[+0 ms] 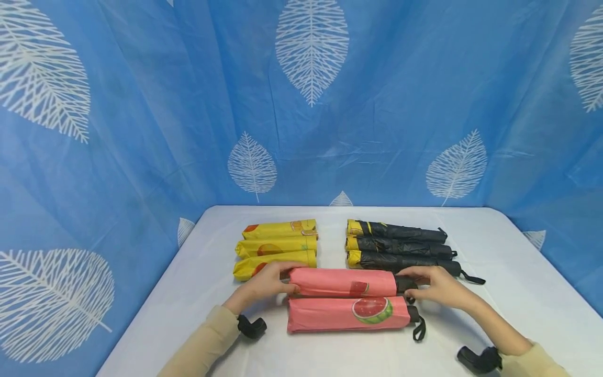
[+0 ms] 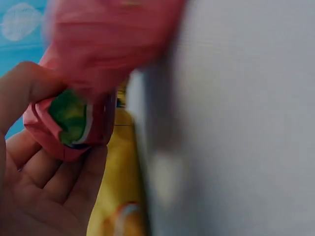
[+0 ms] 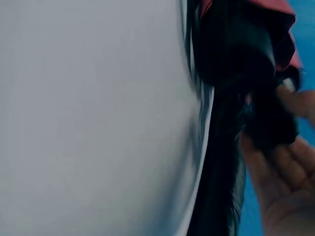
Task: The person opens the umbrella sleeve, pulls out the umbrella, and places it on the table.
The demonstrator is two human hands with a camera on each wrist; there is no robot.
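Two folded pink umbrellas with watermelon prints lie one behind the other, handles to the right. My left hand [image 1: 263,284] grips the left end of the farther pink umbrella [image 1: 339,283]; in the left wrist view, thumb and fingers [image 2: 93,169] wrap that end. At its other end, my right hand [image 1: 438,287] holds the black handle [image 3: 270,118] between thumb and fingers. The nearer pink umbrella [image 1: 330,315] lies just in front on the table, touched by neither hand. Its black handle [image 1: 413,314] has a wrist loop.
Behind the left hand, three yellow fruit-print umbrellas [image 1: 282,245] lie in a stack of rows. Three black umbrellas [image 1: 400,246] with yellow ends lie at the back right. A white cloth covers the table [image 1: 358,356]; a blue leaf-patterned curtain [image 1: 377,104] stands behind it.
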